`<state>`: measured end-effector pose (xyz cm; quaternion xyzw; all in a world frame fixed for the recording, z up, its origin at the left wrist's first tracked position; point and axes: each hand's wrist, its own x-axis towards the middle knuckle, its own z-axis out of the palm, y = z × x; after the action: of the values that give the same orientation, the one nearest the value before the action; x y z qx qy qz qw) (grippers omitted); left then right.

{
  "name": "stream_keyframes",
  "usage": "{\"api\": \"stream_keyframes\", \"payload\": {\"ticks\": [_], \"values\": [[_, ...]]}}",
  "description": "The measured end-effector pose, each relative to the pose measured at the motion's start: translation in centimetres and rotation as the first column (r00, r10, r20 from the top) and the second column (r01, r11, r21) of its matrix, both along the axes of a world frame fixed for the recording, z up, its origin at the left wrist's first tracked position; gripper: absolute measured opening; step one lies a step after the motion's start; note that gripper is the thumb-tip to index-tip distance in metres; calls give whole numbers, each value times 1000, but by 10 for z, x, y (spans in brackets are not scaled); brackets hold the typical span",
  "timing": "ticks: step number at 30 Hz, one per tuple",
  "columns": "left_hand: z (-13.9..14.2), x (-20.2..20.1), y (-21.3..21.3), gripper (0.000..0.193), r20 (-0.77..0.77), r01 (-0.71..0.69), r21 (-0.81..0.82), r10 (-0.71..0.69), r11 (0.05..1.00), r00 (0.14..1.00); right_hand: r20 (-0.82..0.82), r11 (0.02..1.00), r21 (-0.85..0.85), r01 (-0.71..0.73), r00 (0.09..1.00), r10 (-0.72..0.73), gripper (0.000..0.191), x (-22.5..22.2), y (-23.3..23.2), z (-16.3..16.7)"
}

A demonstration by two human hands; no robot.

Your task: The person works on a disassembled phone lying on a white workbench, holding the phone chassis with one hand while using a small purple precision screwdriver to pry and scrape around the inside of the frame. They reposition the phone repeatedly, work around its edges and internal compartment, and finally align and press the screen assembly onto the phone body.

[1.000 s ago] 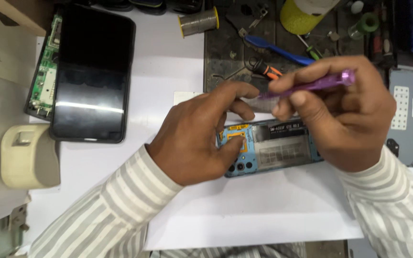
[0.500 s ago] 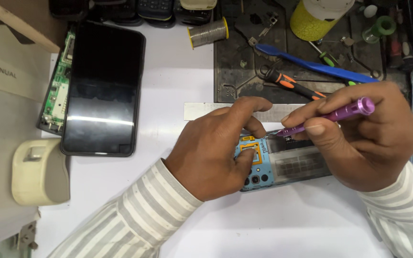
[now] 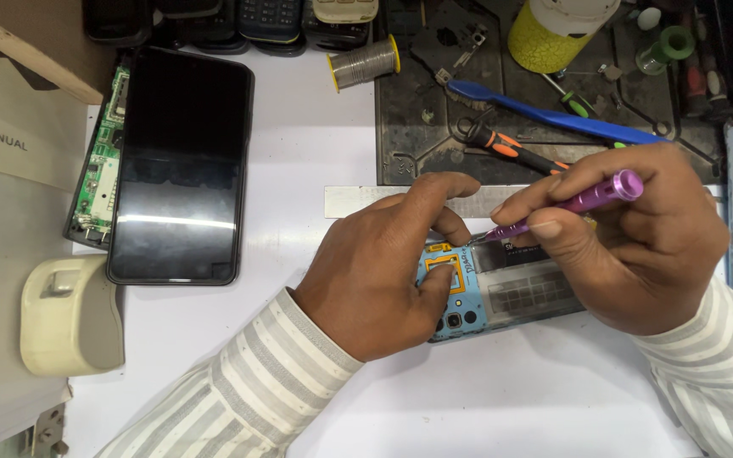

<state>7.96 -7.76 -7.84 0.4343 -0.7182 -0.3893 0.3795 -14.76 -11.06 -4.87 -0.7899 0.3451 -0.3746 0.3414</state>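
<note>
Working a screw, by the look of it, on the opened blue phone (image 3: 502, 293) lying near the front edge of the white bench (image 3: 299, 161), toward its right side. Pinned the phone flat with the left hand (image 3: 379, 271), thumb and fingertips pressed on the camera end, palm over its left part; not closed around anything, only bearing down. Clenched the purple screwdriver (image 3: 583, 202) in the right hand (image 3: 625, 246), pinched between thumb and forefinger, shaft slanted down to the left, tip set at the upper edge of the phone's frame just beside the left forefinger. Could not tell whether the tip sat in a screw head; too small to see. Judged the next move to call for a steady downward press with the tip kept seated and the phone held from sliding. Lay well apart at the back left corner: a black phone (image 3: 176, 161) over a green circuit board (image 3: 99, 170); a solder spool (image 3: 365, 64) at the back edge.
</note>
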Motion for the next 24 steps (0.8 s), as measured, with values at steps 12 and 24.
{"api": "stream_keyframes", "payload": {"ticks": [12, 24], "values": [[-4, 1, 0, 66, 9, -5, -6, 5, 1000, 1000, 24, 960, 278, 29, 999, -37, 34, -5, 1, 6], [-4, 1, 2, 66, 15, 2, 1, -2, 1000, 1000, 211, 910, 398, -119, 977, 35, 25, -10, -4, 1]]}}
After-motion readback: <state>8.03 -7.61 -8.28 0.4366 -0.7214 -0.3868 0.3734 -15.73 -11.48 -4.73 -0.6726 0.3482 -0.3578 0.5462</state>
